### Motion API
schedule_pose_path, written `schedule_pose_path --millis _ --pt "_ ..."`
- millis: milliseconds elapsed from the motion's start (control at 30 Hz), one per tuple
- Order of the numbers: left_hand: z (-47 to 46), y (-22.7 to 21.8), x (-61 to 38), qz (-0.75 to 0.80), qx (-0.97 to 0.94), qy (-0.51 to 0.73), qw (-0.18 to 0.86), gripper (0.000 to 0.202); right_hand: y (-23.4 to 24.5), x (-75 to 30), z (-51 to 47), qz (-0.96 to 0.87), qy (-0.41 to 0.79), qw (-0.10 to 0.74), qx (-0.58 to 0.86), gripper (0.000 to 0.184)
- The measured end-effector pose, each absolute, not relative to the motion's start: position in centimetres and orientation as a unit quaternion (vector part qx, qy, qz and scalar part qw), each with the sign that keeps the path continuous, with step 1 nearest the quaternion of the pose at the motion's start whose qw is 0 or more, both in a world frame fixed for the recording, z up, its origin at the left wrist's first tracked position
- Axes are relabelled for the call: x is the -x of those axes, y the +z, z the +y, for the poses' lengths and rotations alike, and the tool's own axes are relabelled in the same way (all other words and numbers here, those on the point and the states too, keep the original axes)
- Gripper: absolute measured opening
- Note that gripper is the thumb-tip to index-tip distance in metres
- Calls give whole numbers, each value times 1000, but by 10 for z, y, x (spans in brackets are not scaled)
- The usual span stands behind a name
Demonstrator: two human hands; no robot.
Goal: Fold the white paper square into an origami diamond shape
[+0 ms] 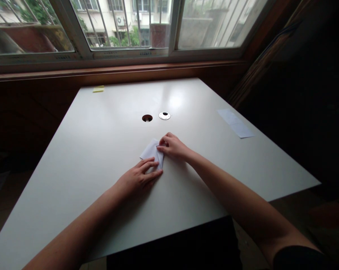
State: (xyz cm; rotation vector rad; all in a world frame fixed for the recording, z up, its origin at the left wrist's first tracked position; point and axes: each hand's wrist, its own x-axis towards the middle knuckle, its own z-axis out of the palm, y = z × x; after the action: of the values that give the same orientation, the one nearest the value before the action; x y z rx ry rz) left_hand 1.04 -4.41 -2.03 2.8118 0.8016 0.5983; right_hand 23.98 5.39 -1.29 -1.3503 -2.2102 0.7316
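Observation:
A small folded sheet of white paper (150,150) lies on the white table (101,127), in front of the round hole. My left hand (143,173) rests on its near part, fingers spread and pressing it to the tabletop. At the paper's right edge, my right hand (171,145) pinches a folded flap between thumb and fingers. Part of the paper's near end is hidden under my left fingers.
Beyond the paper are a round hole (147,118) in the tabletop and a silvery ring-shaped cover (164,116). Another white paper (235,123) lies at the right, and a yellow slip (98,89) sits near the far left corner. A barred window stands behind the table.

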Motion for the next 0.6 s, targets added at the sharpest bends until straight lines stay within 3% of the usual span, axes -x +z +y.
schedule_pose_path --millis 600 --pt "-45 -15 -12 285 -942 167 69 33 -16 -231 64 -820 223 200 487 14"
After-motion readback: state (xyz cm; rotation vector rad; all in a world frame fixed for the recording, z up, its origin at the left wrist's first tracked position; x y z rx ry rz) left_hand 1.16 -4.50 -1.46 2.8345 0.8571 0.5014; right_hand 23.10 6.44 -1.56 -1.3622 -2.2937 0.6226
